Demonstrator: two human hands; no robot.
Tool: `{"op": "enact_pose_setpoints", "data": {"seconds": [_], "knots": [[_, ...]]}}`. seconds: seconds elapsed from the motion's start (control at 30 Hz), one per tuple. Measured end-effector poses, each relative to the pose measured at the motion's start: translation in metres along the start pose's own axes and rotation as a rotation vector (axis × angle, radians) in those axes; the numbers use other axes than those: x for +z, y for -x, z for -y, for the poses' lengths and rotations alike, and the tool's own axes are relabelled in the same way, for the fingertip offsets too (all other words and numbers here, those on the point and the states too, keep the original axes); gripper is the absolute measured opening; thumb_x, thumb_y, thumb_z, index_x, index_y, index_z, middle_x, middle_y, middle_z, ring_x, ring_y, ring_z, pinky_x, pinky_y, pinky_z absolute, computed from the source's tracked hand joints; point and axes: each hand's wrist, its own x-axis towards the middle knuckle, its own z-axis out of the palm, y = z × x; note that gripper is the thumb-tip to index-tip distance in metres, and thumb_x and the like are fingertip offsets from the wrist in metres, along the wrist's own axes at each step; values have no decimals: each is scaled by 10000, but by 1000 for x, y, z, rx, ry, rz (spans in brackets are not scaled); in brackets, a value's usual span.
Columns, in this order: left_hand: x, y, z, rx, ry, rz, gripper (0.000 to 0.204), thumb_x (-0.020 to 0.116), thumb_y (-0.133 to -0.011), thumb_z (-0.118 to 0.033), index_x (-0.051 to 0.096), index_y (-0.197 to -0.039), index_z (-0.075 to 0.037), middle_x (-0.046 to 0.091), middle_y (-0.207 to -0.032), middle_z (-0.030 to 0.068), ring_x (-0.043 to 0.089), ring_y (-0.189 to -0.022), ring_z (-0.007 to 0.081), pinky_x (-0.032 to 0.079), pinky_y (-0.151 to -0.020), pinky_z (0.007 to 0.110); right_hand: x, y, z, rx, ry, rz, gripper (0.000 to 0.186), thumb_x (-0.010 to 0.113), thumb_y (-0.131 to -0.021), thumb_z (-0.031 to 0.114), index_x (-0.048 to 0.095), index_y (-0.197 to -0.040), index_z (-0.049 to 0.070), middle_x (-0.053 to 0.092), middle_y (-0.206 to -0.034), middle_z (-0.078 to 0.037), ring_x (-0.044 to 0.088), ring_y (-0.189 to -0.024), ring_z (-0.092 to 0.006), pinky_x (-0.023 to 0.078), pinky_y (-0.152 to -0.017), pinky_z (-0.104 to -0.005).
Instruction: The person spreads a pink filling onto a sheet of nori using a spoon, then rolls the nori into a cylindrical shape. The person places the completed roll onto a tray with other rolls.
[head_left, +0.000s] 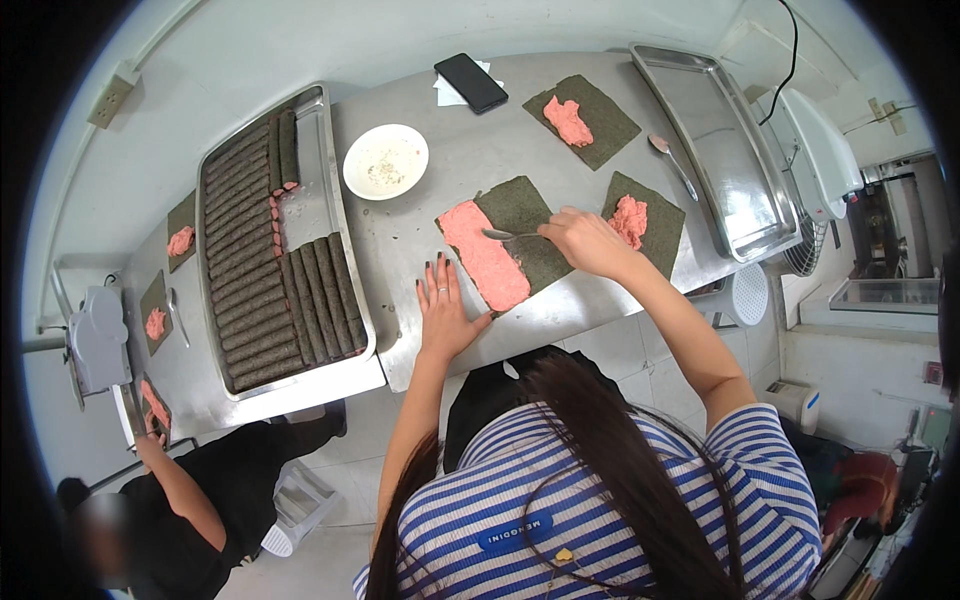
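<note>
A dark green seaweed sheet (521,203) lies flat on the steel table in front of me. Pink minced paste (490,265) covers its left part in a broad band, and the right part is bare. My right hand (585,243) grips a metal spoon (510,235), whose tip touches the right side of the band. Beside the sheet's lower left edge, my left hand (445,312) rests on the table with fingers spread, holding nothing. Close to my right hand, another seaweed sheet (667,218) carries a lump of pink paste (629,221).
A metal tray (368,320) of seaweed rolls (255,300) stands left, near a white bowl (386,162). A phone (471,83) lies at the back. Right are a topped seaweed sheet (600,115), a spoon (675,165) and another tray (725,150). A co-worker's hand (150,445) works far left.
</note>
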Motion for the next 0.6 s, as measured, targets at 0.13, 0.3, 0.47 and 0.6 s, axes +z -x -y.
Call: {"op": "enact_pose_setpoints", "data": {"seconds": [0.13, 0.3, 0.47, 0.6], "knots": [[0, -1, 0, 4, -3, -9, 1130, 741, -668, -483, 159, -1463, 69, 86, -1569, 201, 64, -1447, 401, 68, -1147, 551, 12, -1, -3, -83, 60, 33, 172, 578, -707, 27, 657, -860, 17, 609, -786, -100, 595, -837, -278, 511, -709, -390], [1, 1, 1, -13, -3, -6, 1135, 743, -669, -482, 148, -1466, 65, 87, -1570, 201, 63, -1447, 400, 69, -1147, 552, -3, 16, 2, -63, -123, 87, 178, 564, -747, 34, 683, -879, 18, 644, -809, -119, 609, -825, -302, 507, -722, -413], [0, 1, 0, -8, 5, -10, 1133, 741, -673, -483, 148, -1465, 67, 88, -1570, 201, 60, -1448, 401, 67, -1147, 551, 19, 10, -11, 331, -386, -134, 209, 525, -806, 52, 701, -916, 21, 653, -775, -189, 616, -700, -368, 488, -681, -450], [-1, 1, -1, -6, 18, -7, 1127, 740, -675, -482, 153, -1463, 70, 84, -1571, 203, 55, -1448, 403, 65, -1148, 549, 38, 5, -13, 452, -468, -87, 211, 525, -797, 57, 701, -909, 21, 627, -739, -214, 611, -659, -381, 475, -637, -441]]}}
